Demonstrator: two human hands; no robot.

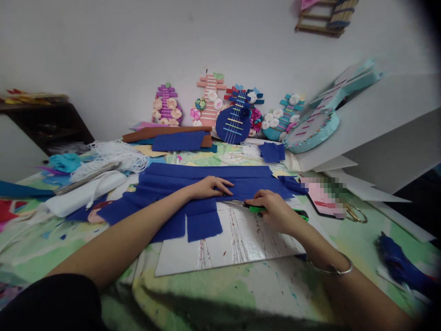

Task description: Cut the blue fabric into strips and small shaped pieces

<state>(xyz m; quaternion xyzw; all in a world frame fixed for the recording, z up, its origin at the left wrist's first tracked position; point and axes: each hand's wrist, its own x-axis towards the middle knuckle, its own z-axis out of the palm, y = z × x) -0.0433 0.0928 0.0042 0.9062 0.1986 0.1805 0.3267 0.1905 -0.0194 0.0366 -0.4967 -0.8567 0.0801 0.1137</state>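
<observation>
Blue crepe paper or fabric [246, 189] lies in a wide, folded sheet over a white board [237, 250] marked with many cut lines. My left hand [211, 187] rests flat on the sheet, its fingers spread and pointing right. In my right hand [274, 209] is a green utility knife [255, 209], gripped near its front. The blade points left and lies at the near edge of the blue sheet, just below my left fingertips. A separate-looking blue flap [204, 225] hangs over the board's left part, with a slit beside it.
Decorated lute-shaped crafts [234, 123] lean against the back wall. White cord [113, 156] and a white power strip [82, 195] lie at the left. To the right are a phone [322, 197], gold-handled scissors [356, 214] and stacked white boards [365, 191]. A patterned green cloth [227, 294] covers the table.
</observation>
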